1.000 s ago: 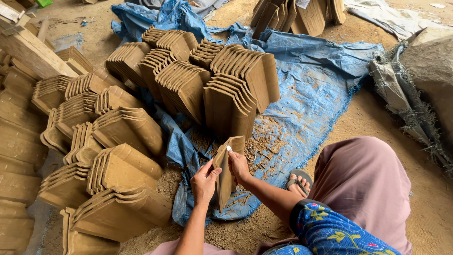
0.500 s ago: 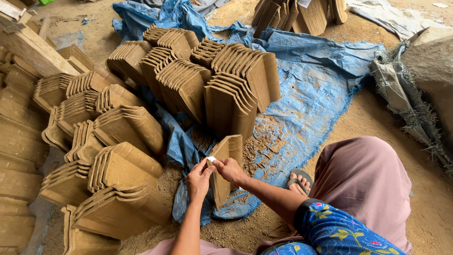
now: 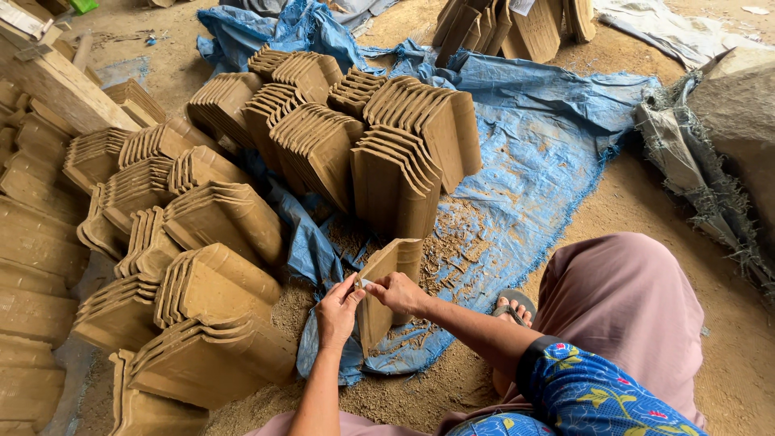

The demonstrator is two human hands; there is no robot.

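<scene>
Both the left hand (image 3: pixel 337 308) and right hand (image 3: pixel 395 291) grip an upright clay tile (image 3: pixel 386 282).

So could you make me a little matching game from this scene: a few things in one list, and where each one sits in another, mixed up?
Things:
1. clay tile held in both hands
2. blue tarp
3. sandal
4. stacked tiles

Places:
A. on the person's foot, beside the knee
B. spread over the dirt floor, strewn with clay shavings
C. standing on edge on the tarp, between the left hand and right hand
D. leaning in rows to the person's left

Pairs: 1-C, 2-B, 3-A, 4-D
</scene>
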